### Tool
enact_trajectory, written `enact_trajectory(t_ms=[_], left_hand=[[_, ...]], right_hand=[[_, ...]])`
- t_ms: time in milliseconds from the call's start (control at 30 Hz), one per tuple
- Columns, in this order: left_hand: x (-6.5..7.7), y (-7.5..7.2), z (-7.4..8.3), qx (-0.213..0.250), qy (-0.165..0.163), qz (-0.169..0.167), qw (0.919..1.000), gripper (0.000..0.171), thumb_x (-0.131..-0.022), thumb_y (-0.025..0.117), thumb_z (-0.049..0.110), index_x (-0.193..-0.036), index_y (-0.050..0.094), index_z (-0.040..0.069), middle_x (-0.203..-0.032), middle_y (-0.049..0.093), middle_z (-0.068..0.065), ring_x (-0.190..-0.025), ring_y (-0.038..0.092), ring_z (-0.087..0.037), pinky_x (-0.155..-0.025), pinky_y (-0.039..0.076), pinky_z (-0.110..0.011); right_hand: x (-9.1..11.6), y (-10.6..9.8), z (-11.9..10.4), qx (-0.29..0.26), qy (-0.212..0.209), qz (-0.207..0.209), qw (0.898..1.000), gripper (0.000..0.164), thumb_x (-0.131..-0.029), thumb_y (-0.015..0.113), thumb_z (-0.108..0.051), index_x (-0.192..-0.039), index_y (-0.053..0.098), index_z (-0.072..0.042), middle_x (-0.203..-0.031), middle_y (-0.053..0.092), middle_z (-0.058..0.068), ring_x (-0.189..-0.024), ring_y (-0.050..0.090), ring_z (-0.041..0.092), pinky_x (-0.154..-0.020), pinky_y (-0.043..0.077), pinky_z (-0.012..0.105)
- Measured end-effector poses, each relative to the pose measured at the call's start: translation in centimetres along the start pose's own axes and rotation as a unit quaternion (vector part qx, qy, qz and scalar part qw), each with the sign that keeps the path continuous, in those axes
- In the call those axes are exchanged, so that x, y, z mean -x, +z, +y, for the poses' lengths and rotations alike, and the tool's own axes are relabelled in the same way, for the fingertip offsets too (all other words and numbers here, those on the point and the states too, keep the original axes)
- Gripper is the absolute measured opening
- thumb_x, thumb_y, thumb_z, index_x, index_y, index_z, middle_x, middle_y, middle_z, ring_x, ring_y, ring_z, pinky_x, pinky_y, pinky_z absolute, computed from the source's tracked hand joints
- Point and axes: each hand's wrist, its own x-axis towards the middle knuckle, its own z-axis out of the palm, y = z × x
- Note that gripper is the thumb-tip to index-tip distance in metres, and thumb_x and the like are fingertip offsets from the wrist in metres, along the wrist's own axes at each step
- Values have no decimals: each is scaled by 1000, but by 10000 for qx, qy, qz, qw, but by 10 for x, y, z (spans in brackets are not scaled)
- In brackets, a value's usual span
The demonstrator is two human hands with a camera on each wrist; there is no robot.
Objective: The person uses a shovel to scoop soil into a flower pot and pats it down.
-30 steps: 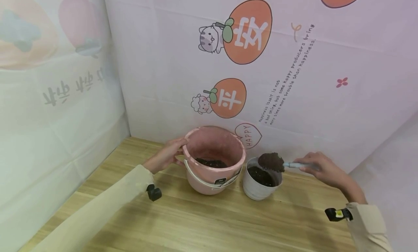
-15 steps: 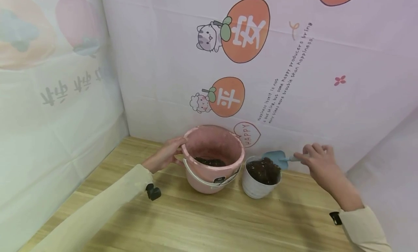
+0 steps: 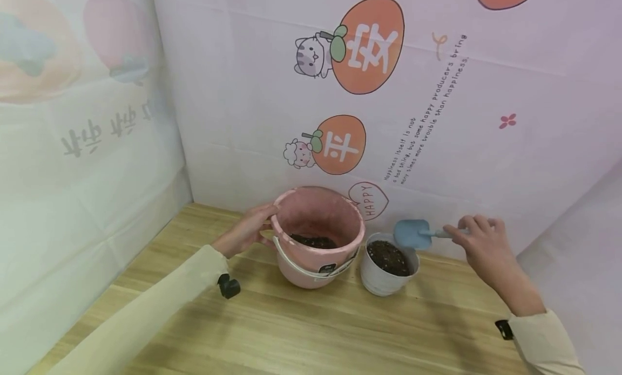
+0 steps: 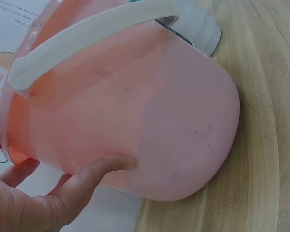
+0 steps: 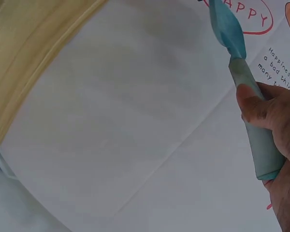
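My left hand (image 3: pixel 247 232) grips the rim and side of a pink bucket (image 3: pixel 296 266), which has a white handle (image 4: pixel 94 31) and some dark soil (image 3: pixel 313 241) inside. Just right of the bucket stands a white pot (image 3: pixel 381 282) holding dark soil (image 3: pixel 387 257) with pale specks. In my right hand (image 3: pixel 488 256) is the handle of a blue garden trowel (image 3: pixel 413 236). Its blade hangs over the pot's far right rim, and no heap of soil shows on it. The right wrist view shows thumb and fingers round the trowel's grey-green handle (image 5: pixel 262 150).
All stands on a wooden table (image 3: pixel 301 332). A printed white cloth (image 3: pixel 252 94) rises close behind the bucket and pot, with another pale cloth wall (image 3: pixel 97 202) along the left and one on the right.
The trowel, first heaped with soil over the pot, has tipped and shed it into the pot. My right hand has turned over and lifted slightly. The left hand stays on the bucket.
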Motion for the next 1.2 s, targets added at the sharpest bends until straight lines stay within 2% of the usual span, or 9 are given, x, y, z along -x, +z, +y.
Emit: enact_trajectory(t_ms=[167, 200, 233, 267, 367, 467, 667, 1033, 1200], left_hand=[[-1, -2, -1, -68, 13, 30, 10000, 59, -108, 47, 28, -162, 37, 8, -159, 42, -24, -144, 44, -48, -84, 66, -54], [-1, -3, -1, -79, 1, 48, 10000, 59, -108, 47, 28, -162, 38, 8, -159, 43, -24, -144, 45, -47, -82, 66, -52], [-2, -2, -1, -93, -14, 45, 9999, 59, -108, 47, 28, -162, 38, 8, -159, 43, -24, -143, 45, -47, -81, 67, -52], [-3, -1, -1, -90, -24, 42, 9999, 59, -108, 47, 28, -162, 38, 8, -159, 42, -24, -144, 45, -47, -80, 67, -52], [-3, 1, -1, -98, -56, 67, 9999, 58, -108, 47, 28, -162, 38, 8, -158, 42, -24, -143, 45, -47, -78, 67, -50], [-3, 2, 0, -97, -39, 79, 9999, 58, -108, 47, 28, -162, 38, 8, -158, 43, -24, -143, 45, -47, -77, 67, -49], [-1, 0, 0, -110, 24, -26, 9999, 59, -108, 46, 27, -162, 37, 8, -159, 42, -26, -143, 44, -49, -77, 67, -50], [-2, 0, 1, -177, -22, -110, 9998, 59, -109, 45, 28, -164, 35, 9, -157, 42, -27, -144, 43, -49, -82, 66, -54], [-3, 0, 2, -160, -13, -146, 9998, 59, -109, 45, 28, -164, 35, 11, -158, 41, -27, -144, 42, -50, -82, 66, -54]], right_hand=[[-4, 5, -2, 48, 92, 41, 9999, 27, -85, 78, 2, -110, 72, -5, -99, 62, 23, -92, 53, 45, -72, 42, 65], [-5, 5, -3, 83, 112, 40, 9999, 40, -72, 83, 5, -110, 72, -4, -99, 62, 23, -93, 54, 45, -72, 43, 65], [-4, 6, -4, 96, 133, 68, 9998, 39, -73, 82, 5, -110, 72, -3, -99, 62, 24, -92, 54, 46, -72, 43, 65], [-4, 6, -4, 105, 134, 112, 9998, 36, -76, 79, 4, -110, 71, -2, -100, 62, 25, -92, 53, 46, -71, 43, 65], [-7, 8, -6, 130, 116, 247, 9995, 17, -97, 62, -5, -112, 69, -1, -101, 61, 26, -91, 52, 47, -70, 43, 65], [-16, 7, -9, 157, 136, 285, 9994, 22, -103, 52, -10, -115, 68, 0, -102, 60, 26, -91, 51, 47, -69, 43, 64], [-43, 3, -19, 76, 269, 295, 9992, 28, -88, 71, 3, -115, 67, -1, -103, 60, 26, -92, 50, 47, -72, 42, 62], [-90, 2, -46, -261, 266, 781, 9962, 25, -89, 72, 5, -114, 69, 0, -104, 59, 25, -93, 51, 47, -72, 40, 59], [-109, 4, -59, -385, 155, 769, 9962, 24, -89, 72, 4, -113, 70, -2, -102, 60, 23, -93, 52, 44, -74, 41, 56]])
